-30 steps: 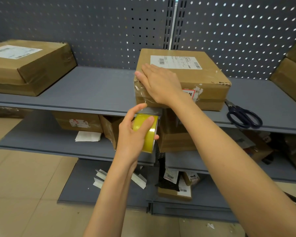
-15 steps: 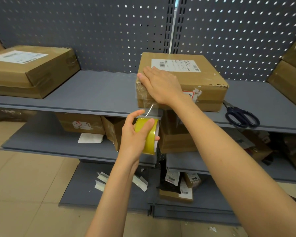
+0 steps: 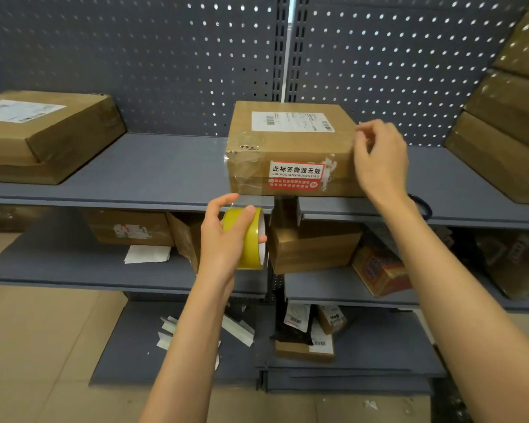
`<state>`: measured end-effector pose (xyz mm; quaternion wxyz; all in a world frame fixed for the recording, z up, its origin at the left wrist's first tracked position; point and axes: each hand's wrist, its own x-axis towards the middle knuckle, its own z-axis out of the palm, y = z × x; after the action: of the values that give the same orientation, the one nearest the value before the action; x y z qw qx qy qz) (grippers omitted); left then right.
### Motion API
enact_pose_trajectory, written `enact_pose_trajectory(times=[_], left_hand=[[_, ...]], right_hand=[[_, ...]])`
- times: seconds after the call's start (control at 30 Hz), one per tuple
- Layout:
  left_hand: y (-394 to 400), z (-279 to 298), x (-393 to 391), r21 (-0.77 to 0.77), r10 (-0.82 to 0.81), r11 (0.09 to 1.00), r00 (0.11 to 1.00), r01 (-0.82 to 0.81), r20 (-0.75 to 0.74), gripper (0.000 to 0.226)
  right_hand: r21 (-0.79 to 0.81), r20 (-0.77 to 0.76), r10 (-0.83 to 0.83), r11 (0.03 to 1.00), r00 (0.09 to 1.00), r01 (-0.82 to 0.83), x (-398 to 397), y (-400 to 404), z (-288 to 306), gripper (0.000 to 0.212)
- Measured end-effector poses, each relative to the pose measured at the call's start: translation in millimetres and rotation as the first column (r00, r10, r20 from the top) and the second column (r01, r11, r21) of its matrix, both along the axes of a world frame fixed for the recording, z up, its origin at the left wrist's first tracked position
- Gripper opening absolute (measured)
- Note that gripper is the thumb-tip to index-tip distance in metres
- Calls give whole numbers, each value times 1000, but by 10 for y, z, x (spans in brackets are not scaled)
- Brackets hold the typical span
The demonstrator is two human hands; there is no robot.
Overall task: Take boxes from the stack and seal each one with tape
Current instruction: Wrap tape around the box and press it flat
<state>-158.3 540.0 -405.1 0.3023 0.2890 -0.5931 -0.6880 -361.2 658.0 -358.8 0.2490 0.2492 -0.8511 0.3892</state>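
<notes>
A grey shelf (image 3: 153, 166) carried the box (image 3: 290, 148) being sealed, its front edge just above and behind the left fingertips, its right corner at the right fingertips. Clear tape lay crinkled over the box's near left corner, and a strip appeared to run down from there toward the roll (image 3: 248, 239), though the film was too thin to follow all the way. The left hand (image 3: 226, 239) gripped the yellow roll below the shelf lip, thumb on the core side, fingers curled over the outer face. The right hand (image 3: 379, 160) hung at the box's right edge, fingers loosely bent with forefinger and thumb near each other; whether they pinched anything could not be told. Scissors (image 3: 422, 206) lay just behind that wrist, mostly hidden.

The step in hand looked like finishing one taped corner. Next, the strip would likely need cutting or tearing free, which calls for the right hand to fetch the scissors while the left holds the tape taut.
</notes>
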Motion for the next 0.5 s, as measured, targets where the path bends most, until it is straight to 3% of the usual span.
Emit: enact_pose_trajectory(times=[0.17,0.37,0.5], left_hand=[[7,-51,-30,-4,0,1000,1000,0,15,37],[-20,-101,-67,-3,26,1000,999,-26,41,38],[-4,-120,-81,18,30,999,999,-30,29,37]], right_hand=[[-19,68,-204,978,977,206,-71,409,-271,24],[294,197,-302,926,933,238,-73,718,-407,29],[362,189,-316,903,930,233,-69,780,-422,31]])
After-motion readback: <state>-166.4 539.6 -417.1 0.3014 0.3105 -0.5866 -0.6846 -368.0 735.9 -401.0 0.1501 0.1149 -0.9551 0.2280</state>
